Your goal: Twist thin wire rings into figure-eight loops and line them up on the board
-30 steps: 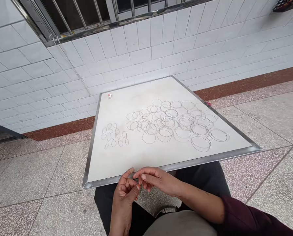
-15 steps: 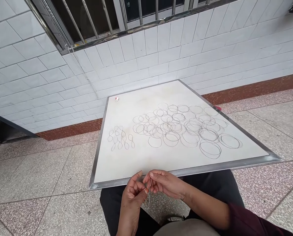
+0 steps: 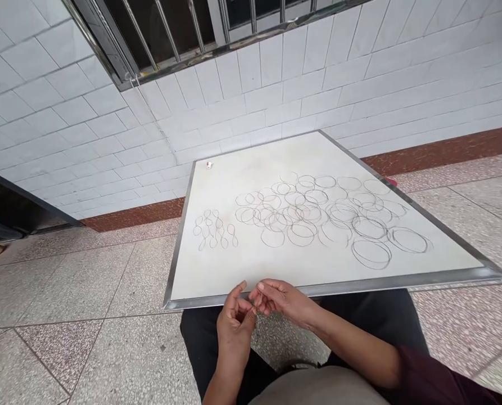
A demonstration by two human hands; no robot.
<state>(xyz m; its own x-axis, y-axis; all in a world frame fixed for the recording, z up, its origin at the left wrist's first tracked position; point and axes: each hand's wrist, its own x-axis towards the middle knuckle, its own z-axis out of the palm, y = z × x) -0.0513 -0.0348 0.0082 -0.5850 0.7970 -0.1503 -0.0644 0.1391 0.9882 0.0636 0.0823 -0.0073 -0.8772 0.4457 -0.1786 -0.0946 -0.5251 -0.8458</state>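
My left hand (image 3: pixel 235 332) pinches a thin wire (image 3: pixel 256 317) between thumb and fingertips, in front of the table's near edge. Close against it, the curled fingers of my right hand (image 3: pixel 285 302) hold the same wire, with the thumb pressed on the index finger. Most of the wire's shape is hidden by the fingers. On the white tabletop (image 3: pixel 251 163) lie many large thin wire rings (image 3: pixel 371 254), overlapping across the middle and right. At the left sits a cluster of small figure-eight wire loops (image 3: pixel 231 236), twisted at their waists.
A small red and white object (image 3: pixel 209 165) stands near the table's far left corner. Metal edging (image 3: pixel 339 287) frames the tabletop. Behind rises a white tiled wall (image 3: pixel 234 112) with a barred window (image 3: pixel 175 28). My knees are under the near edge.
The view has shifted slightly, so the table appears farther right. Both hands stay together at the near edge; the loop that hung below the fingers shows less now.
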